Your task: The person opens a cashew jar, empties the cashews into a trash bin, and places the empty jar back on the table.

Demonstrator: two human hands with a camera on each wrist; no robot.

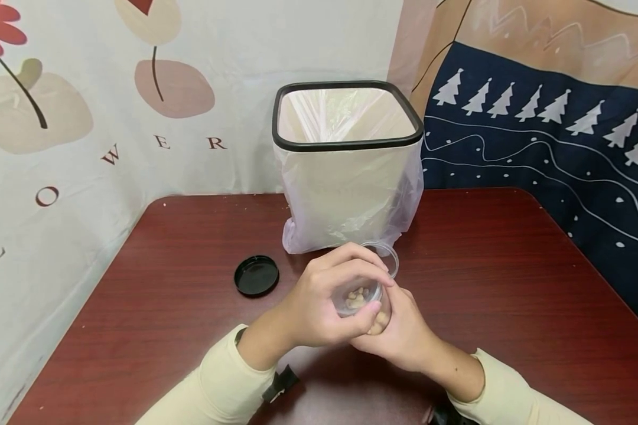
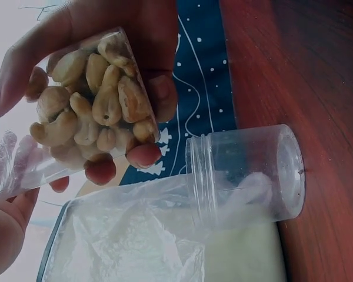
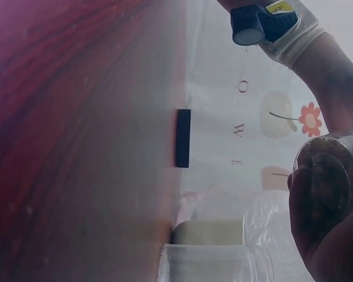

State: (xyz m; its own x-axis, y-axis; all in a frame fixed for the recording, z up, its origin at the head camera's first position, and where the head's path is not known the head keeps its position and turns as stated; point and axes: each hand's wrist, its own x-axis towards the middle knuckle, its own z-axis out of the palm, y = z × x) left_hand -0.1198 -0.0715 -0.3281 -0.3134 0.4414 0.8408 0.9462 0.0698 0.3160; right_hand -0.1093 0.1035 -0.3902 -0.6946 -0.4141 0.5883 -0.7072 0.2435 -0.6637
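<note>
A clear plastic jar of cashews [image 2: 94, 111] is held up over the table between both hands. In the head view, my left hand [image 1: 319, 301] curls its fingers and thumb round the jar's mouth end, leaving an opening with cashews [image 1: 357, 298] showing inside. My right hand [image 1: 406, 336] grips the lower part from the other side, its fingers wrapped round the wall. The jar's base [image 3: 326, 185] shows in the right wrist view. A second clear jar [image 2: 241, 176], without a lid, stands upright on the table just beyond the hands.
A black round lid [image 1: 256, 276] lies on the table left of the hands. Behind stands a bin [image 1: 345, 189] with a black rim and a thin plastic liner. Printed cloths [image 1: 234, 71] hang behind the reddish-brown table [image 1: 191, 248].
</note>
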